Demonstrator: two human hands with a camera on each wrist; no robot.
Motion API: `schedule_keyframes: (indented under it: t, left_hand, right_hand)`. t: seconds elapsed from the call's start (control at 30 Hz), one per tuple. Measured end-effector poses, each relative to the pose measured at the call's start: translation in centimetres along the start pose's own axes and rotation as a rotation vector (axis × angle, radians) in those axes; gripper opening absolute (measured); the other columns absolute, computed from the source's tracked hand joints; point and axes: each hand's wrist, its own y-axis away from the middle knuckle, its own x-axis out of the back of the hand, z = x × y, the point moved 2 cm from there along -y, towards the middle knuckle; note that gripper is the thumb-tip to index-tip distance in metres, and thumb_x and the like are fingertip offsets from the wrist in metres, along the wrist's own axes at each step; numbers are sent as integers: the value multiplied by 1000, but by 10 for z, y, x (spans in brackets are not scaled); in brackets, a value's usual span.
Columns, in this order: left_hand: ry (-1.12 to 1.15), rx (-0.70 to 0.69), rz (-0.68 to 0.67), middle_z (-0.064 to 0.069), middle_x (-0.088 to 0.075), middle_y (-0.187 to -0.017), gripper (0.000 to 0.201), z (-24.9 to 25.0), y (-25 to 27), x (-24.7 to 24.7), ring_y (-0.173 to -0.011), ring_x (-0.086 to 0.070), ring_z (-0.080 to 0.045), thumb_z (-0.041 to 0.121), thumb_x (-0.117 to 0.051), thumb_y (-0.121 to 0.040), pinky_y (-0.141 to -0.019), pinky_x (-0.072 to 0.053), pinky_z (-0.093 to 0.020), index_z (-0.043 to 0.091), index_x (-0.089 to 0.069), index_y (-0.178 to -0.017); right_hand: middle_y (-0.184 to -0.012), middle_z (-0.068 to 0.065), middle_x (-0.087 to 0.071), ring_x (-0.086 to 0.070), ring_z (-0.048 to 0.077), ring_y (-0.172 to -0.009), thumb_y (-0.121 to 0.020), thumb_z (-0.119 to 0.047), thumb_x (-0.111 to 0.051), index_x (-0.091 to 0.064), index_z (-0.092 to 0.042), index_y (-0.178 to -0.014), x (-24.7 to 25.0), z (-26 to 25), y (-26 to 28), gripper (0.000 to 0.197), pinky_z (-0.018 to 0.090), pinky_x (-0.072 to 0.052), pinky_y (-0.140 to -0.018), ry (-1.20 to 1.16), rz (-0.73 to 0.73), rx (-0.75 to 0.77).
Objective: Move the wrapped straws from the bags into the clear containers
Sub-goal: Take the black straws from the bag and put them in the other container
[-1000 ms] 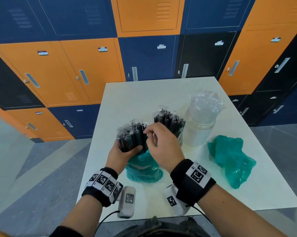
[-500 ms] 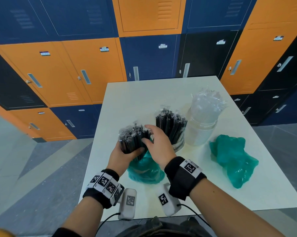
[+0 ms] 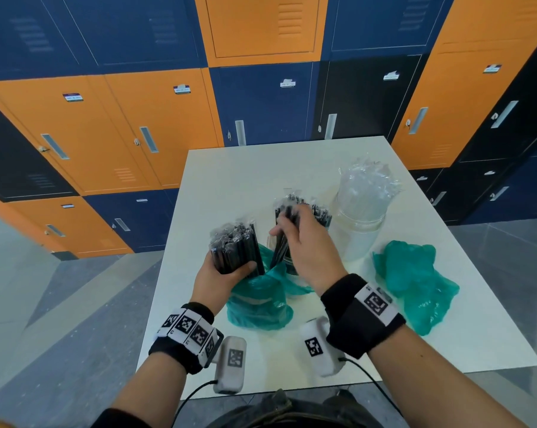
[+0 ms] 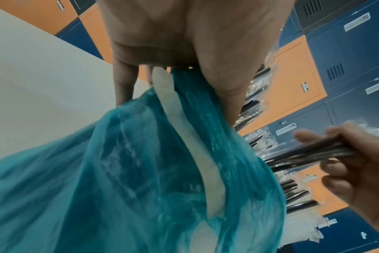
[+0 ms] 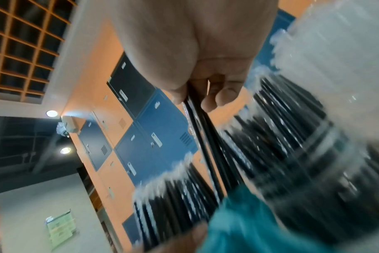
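No word, brand or number can be made out in any view. The small name cards [image 3: 72, 97] on the locker doors [image 3: 156, 125] beyond the tabletop's far edge are too small and blurred to read. The wrist bands [image 3: 374, 302] and the two white camera units [image 3: 234, 357] near the tabletop's near edge bear only square black-and-white coded markers, which carry no letters. A pale green notice [image 5: 59, 227] shows low on the wall in the right wrist view, its print smeared by blur and not legible.
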Motion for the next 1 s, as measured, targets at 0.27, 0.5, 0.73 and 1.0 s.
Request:
schedule_keyframes:
  t: [0.27, 0.5, 0.73, 1.0]
  left_hand:
    - [-1, 19, -8, 10, -65, -105, 59, 1, -3, -1, -99, -62, -14, 35, -86, -69, -85, -49, -28, 26, -54, -117]
    - [0, 28, -4, 8, -62, -106, 60, 6, -2, -1, -97, -59, -14, 32, -85, -72, -81, -44, -24, 25, -52, -121]
    - [17, 41, -9, 10, -63, -103, 56, 6, -2, -2, -94, -60, -12, 30, -85, -72, -77, -44, -20, 26, -51, -116]
    - [3, 50, -7, 9, -64, -104, 58, 4, -3, -1, -95, -61, -12, 33, -85, -71, -75, -44, -19, 26, -52, -119]
  right_hand:
    - [-76, -4, -65, -56, -4, -53, -103, -30, -40, -44, -18, -108, 77, -39, -29, 14, 14, -45, -49, -73, 312, 44]
    - [-78, -3, -62, -66, 13, -75, -103, -26, -41, -43, -14, -110, 93, -31, -36, 13, 25, -52, -67, 48, 440, 69]
    - [-103, 7, -59, -46, 23, -92, -97, -32, -53, -54, -14, -101, 49, 32, -30, 19, 35, -43, -81, 438, 266, 29]
    - [-135, -8, -54, -43, 9, -125, -101, -31, -43, -60, -23, -123, 30, 46, -13, 29, 26, -34, -109, 189, 207, 173]
